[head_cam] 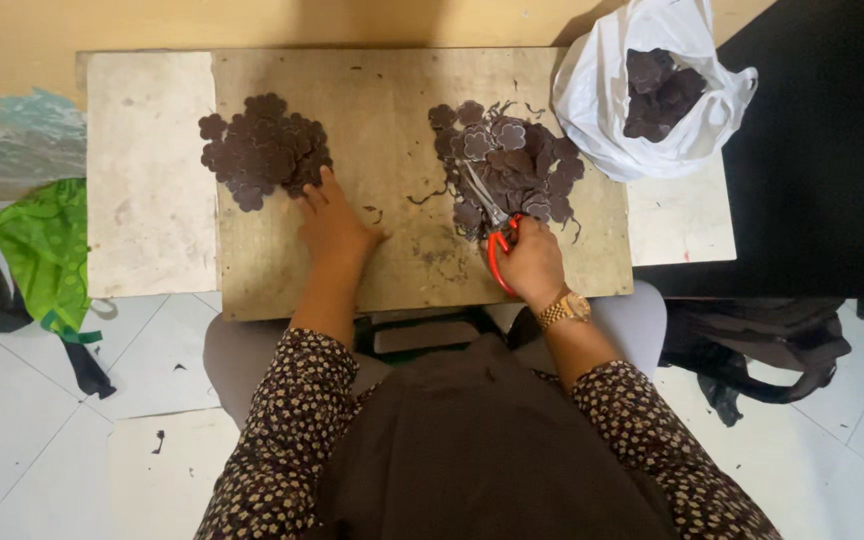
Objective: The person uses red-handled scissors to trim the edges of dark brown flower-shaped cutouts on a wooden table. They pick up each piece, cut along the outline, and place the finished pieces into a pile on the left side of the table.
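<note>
My left hand (330,222) rests on the wooden board (392,110), its fingertips touching the lower right edge of a pile of dark brown flower-shaped cutouts (266,148). My right hand (532,262) grips red-handled scissors (497,232), whose blades point up-left into a second, looser pile of brown flower cutouts and scraps (510,165). A gold watch (564,311) sits on my right wrist.
A white plastic bag (602,110) holding more brown cutouts stands at the board's back right. The board lies on a low pale table (147,180). A green and black bag (42,250) lies on the tiled floor at left, a dark bag (762,345) at right.
</note>
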`<state>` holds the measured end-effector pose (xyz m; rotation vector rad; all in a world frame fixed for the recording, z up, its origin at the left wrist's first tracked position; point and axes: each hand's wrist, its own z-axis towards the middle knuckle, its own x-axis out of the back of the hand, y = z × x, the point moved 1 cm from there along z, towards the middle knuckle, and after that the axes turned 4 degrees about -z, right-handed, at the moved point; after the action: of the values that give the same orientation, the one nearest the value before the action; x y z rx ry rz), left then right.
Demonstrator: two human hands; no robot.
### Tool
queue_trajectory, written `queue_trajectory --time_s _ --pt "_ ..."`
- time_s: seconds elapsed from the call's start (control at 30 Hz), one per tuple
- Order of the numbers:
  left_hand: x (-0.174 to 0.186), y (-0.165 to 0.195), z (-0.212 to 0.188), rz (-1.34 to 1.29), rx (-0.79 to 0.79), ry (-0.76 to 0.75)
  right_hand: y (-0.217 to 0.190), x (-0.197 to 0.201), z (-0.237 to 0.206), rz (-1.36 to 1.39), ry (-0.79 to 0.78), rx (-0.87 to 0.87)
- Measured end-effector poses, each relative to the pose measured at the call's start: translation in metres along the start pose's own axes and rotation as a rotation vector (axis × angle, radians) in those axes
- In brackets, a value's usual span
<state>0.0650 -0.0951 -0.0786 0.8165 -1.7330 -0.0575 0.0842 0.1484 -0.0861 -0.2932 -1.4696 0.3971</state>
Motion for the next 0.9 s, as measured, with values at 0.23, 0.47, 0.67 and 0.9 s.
queue_trajectory --time_s 0.23,0.47,0.67,0.9 --pt "-0.010 -0.004 0.020 0.047 0.078 -0.087 0.005 -0.010 0.015 -0.022 -0.097 -0.072" --pt "-0.008 -0.006 0.030 0.070 0.100 -0.139 0.003 -0.017 0.020 -0.045 -0.137 -0.103" --pt "-0.008 -0.009 0.036 0.078 0.111 -0.157 0.005 -0.023 0.024 -0.043 -0.134 -0.119" --pt "-0.011 -0.010 0.040 0.080 0.091 -0.122 0.005 -0.025 0.027 -0.027 -0.171 -0.150"
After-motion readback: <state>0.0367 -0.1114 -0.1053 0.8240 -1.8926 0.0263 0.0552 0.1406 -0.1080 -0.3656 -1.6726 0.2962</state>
